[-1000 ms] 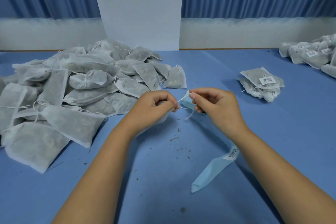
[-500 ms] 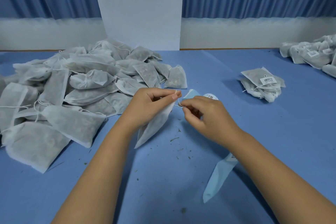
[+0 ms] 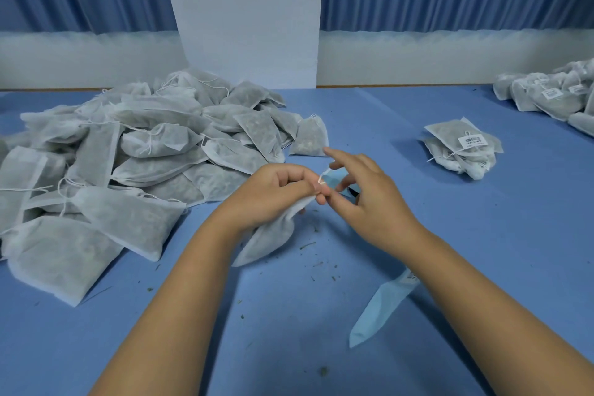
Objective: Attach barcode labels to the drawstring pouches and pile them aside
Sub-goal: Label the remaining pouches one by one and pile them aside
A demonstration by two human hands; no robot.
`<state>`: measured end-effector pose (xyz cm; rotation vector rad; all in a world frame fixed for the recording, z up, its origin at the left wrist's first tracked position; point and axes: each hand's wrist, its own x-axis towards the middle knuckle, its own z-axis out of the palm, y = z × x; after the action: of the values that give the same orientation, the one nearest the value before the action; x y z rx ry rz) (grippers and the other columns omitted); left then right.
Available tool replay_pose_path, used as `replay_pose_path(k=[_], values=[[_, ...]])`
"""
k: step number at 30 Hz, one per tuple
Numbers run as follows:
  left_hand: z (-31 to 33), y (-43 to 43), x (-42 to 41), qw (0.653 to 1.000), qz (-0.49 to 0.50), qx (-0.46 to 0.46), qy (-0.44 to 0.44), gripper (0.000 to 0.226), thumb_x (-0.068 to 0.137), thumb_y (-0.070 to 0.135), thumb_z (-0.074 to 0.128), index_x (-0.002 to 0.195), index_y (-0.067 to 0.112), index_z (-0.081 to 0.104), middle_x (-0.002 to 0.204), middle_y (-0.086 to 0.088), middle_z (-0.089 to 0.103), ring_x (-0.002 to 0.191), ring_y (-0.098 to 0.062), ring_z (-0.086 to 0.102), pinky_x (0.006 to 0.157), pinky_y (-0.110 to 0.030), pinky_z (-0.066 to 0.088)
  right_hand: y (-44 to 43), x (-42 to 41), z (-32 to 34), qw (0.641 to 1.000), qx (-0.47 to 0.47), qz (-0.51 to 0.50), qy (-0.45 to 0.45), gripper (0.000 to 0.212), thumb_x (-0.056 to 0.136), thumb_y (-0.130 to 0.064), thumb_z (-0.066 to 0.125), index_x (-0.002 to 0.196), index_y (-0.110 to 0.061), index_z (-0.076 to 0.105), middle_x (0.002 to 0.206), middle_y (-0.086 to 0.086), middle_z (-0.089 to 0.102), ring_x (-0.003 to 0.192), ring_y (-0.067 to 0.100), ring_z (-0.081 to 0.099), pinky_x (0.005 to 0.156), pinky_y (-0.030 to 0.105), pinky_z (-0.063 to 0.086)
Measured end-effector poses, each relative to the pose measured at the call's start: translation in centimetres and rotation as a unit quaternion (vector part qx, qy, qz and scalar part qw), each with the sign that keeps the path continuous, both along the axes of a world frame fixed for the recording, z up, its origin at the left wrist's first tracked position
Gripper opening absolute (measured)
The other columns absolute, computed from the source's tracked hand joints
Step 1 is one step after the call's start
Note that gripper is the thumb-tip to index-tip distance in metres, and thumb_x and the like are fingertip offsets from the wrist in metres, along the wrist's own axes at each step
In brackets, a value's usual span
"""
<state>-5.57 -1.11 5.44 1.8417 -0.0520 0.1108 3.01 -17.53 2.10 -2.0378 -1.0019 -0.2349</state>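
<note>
Pouch in left hand; unlabelled heap crowds left.

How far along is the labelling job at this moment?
Early on. Done: a small stack of labelled pouches on the right, more at the far right edge. In hand: the left hand grips one pouch by its top while the right hand works at its string. Left: the big unlabelled heap on the left.
</note>
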Motion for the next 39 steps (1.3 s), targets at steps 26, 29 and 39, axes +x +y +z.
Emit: replay_pose_path(k=[26,29,39], values=[[-0.7,0.5,0.6,0.999,0.042,0.005,0.007,0.016,0.086,0.026,0.065,0.072,0.027,0.071,0.08,0.003,0.075,0.065,-0.004,0.055,0.067,-0.022,0.044,-0.4,0.0,1.1,0.974,0.065,0.098,0.196,0.011,0.089,-0.021,0.071,0.079,-0.022,0.075,0.079,-0.013,0.073,0.058,-0.001,0.052,0.059,0.008,0.038],[-0.9,0.8,0.8,0.996,0.075,0.044,0.001,0.021,0.089,0.022,0.068,0.069,0.027,0.073,0.072,0.016,0.069,0.067,0.002,0.056,0.072,-0.021,0.04,-0.2,-0.1,1.1,0.974,0.07,0.081,0.201,0.01,0.09,-0.016,0.069,0.081,-0.019,0.07,0.072,-0.02,0.067,0.065,-0.002,0.057,0.066,0.014,0.044],[-1.0,0.7,1.0,0.989,0.115,0.088,0.026,0.015,0.085,0.025,0.07,0.074,0.016,0.075,0.074,0.007,0.067,0.068,0.001,0.053,0.063,-0.01,0.039,-0.1,-0.8,1.3,0.973,0.099,0.055,0.2,0.019,0.084,0.001,0.07,0.089,-0.018,0.07,0.075,-0.002,0.07,0.067,0.011,0.061,0.07,0.019,0.051]])
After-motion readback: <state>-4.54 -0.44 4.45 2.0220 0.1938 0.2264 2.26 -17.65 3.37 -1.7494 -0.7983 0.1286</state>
